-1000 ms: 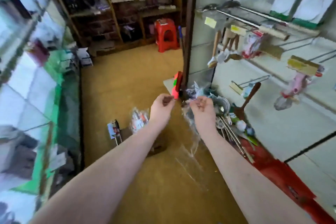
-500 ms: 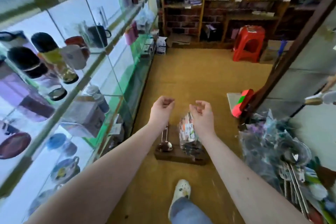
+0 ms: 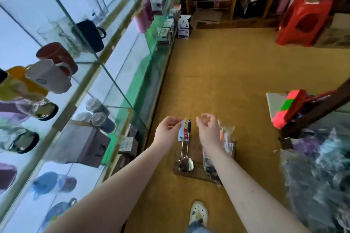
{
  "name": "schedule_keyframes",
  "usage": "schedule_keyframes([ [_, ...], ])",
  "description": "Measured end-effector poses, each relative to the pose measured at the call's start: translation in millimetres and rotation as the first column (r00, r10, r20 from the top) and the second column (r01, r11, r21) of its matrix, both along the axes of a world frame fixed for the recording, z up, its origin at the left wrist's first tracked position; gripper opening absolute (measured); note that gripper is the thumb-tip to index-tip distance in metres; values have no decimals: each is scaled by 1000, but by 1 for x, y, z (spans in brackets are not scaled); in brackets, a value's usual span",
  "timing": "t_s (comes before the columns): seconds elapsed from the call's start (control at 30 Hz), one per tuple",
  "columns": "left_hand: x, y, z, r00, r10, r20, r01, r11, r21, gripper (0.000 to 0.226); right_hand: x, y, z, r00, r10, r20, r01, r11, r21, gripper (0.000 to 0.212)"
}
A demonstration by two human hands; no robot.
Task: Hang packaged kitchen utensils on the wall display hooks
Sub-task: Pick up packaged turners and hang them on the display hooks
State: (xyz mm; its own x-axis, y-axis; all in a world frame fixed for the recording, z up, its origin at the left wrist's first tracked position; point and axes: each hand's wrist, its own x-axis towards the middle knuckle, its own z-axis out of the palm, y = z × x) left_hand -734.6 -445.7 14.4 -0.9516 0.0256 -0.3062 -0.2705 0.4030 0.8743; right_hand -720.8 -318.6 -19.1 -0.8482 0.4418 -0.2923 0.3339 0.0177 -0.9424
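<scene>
A packaged pair of metal ladles (image 3: 185,157) with a blue and red card lies on a low brown board (image 3: 197,173) on the floor. Beside it on the board lies a clear bag of small utensils (image 3: 226,138). My left hand (image 3: 167,130) and my right hand (image 3: 208,128) hover well above them, side by side, fingers loosely curled. I see nothing in either hand. A heap of plastic-wrapped utensils (image 3: 318,168) fills the lower right. The wall display hooks are out of view.
Glass shelves (image 3: 106,56) with mugs and cups run along the left. A red plastic stool (image 3: 305,19) stands at the back right. A red and green object (image 3: 287,108) sits by a dark post on the right. My shoe (image 3: 198,213) is on the brown floor.
My view has swung left, away from the wall hooks and toward the glass shelves and the floor. The clear plastic film seen at my right hand a second ago is gone.
</scene>
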Motion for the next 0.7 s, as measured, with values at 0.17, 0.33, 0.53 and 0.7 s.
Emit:
schedule_keyframes([
  [0.17,-37,-13,-33,996,60,69,-59,998,-18,15,-46,-4,-47,996,30,89,-26,999,-47,21],
  [0.33,-75,-25,-86,987,81,137,-75,996,-52,17,-67,-12,-107,979,39,200,-24,997,-79,17],
  [0.53,-109,-36,-163,971,26,237,-19,999,-33,12,-85,-22,-180,948,-12,318,22,999,-30,18],
  [0.7,-129,-50,-241,941,-31,337,39,999,-15,9,-90,-26,-259,902,-30,430,17,999,34,19],
])
